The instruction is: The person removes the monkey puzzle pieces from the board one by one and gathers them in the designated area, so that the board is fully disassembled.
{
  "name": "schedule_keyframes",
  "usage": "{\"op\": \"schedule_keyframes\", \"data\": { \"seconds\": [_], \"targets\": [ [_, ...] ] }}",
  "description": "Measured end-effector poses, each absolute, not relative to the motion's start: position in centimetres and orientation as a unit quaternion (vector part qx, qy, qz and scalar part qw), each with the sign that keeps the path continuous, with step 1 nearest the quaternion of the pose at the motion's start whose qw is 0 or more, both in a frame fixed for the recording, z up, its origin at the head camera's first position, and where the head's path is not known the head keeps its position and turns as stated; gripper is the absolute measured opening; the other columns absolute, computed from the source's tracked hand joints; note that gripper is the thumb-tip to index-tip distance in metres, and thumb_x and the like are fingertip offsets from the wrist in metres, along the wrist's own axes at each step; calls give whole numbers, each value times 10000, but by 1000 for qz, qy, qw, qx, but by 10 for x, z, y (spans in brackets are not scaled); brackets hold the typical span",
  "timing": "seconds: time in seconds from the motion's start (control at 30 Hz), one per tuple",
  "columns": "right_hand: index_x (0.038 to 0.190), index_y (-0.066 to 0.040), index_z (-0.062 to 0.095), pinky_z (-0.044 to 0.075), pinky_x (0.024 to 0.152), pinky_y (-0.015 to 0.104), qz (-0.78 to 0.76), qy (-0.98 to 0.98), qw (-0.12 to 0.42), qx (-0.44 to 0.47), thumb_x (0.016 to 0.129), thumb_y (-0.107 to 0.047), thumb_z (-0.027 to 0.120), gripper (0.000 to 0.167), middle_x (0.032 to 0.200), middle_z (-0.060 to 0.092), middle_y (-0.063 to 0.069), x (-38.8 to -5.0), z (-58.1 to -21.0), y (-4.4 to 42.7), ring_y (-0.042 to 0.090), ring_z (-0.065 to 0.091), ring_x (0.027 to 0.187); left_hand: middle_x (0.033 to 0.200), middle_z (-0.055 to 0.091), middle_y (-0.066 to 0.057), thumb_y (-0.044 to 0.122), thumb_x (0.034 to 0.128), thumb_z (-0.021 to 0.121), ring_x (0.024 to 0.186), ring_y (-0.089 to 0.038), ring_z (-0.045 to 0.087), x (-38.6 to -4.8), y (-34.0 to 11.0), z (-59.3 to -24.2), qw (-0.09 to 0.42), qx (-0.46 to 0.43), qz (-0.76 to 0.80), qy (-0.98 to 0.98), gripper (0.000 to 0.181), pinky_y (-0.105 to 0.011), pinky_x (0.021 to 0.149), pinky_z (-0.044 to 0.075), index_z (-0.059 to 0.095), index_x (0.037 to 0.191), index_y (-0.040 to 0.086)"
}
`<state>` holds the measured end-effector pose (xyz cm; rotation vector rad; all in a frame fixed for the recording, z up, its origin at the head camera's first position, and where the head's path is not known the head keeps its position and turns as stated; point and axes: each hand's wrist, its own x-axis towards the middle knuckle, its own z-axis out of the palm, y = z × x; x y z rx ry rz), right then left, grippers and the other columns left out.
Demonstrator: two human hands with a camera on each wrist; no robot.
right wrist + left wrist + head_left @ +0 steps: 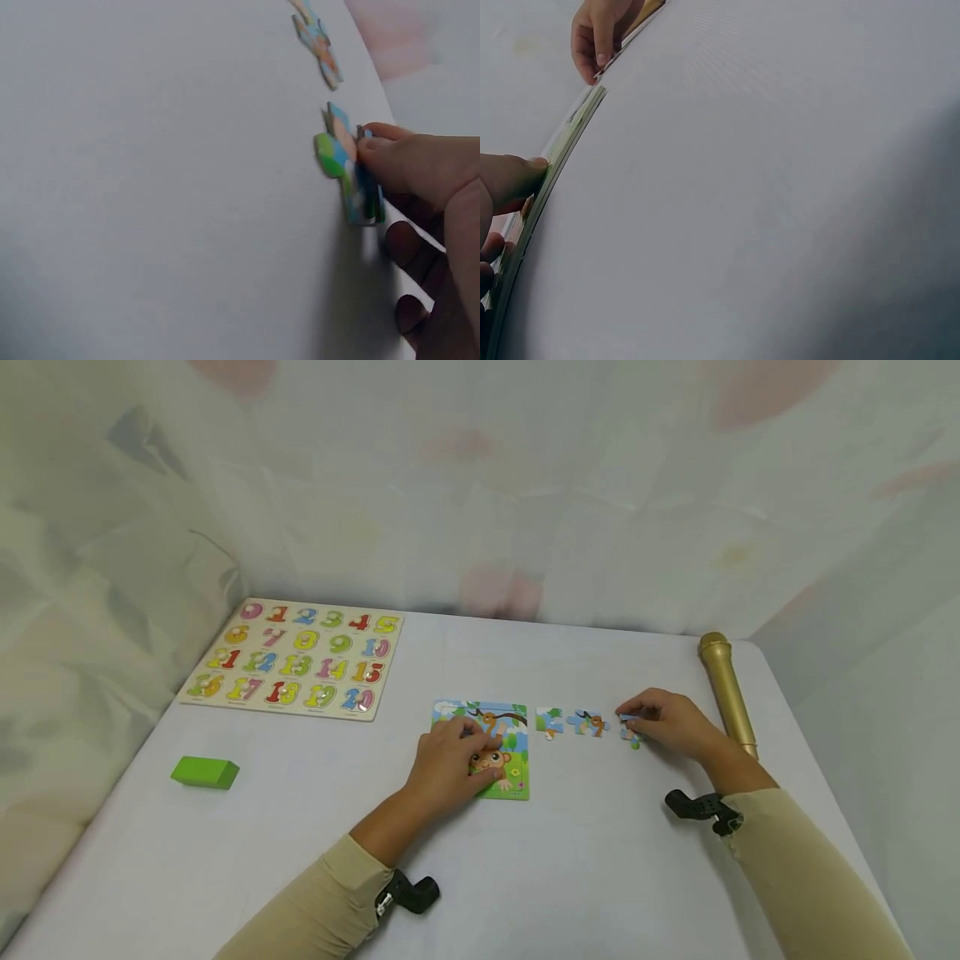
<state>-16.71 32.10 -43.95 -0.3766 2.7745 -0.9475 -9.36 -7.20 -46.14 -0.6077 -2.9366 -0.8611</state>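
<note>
My left hand (448, 764) rests on a jigsaw puzzle board (517, 789) with a cartoon animal and a branch on it. Its thumb and index finger are spread over the picture, and the hand hides the board's left part. In the left wrist view the thumb touches the board near its edge. To the right, my right hand (675, 724) pinches a jigsaw puzzle piece (367, 184) between thumb and index finger, just above or on the table. Two loose pieces, one green and blue (550, 721), one with an orange-brown animal (589, 723), lie between the hands.
A wooden number board (300, 662) with coloured numerals lies at the back left. Nearer the left edge is a green block (205, 772). Beyond the right hand lies a gold microphone-shaped object (727, 693). Fabric curtains (480, 485) stand behind the white table (570, 877).
</note>
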Motion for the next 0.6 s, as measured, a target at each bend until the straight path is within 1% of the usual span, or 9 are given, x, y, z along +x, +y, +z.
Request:
{"op": "schedule_keyframes", "data": {
  "seconds": [0.13,0.3,0.47,0.6],
  "targets": [
    [1200,-130,798,498,900,395,-315,937,71,-132,991,-119,771,210,1178,743,35,-165,-447,323,223,638,1040,1277,596,-45,452,939,824,1189,-309,528,-90,-72,-462,13,-198,-271,-942,470,-492,872,408,760,1359,252],
    [1201,-128,800,498,877,353,-312,939,54,-137,990,-107,773,214,1152,740,23,-163,-451,324,207,633,1026,1309,618,-47,466,970,785,1213,-314,529,-88,-71,-465,29,-212,-250,-944,465,-523,908,425,744,1387,264],
    [1186,-123,807,490,804,273,-318,937,34,-141,994,-102,771,196,1110,737,16,-165,-449,324,186,614,950,1349,625,-52,490,985,758,1275,-335,533,-85,-71,-464,37,-217,-225,-949,495,-550,928,429,712,1430,277],
    [1183,-130,807,488,730,261,-320,936,22,-148,1004,-113,761,185,1081,727,12,-167,-446,321,185,597,907,1372,622,-45,473,972,777,1297,-329,530,-83,-72,-462,33,-216,-219,-951,529,-555,943,431,689,1458,281]
  ]
}}
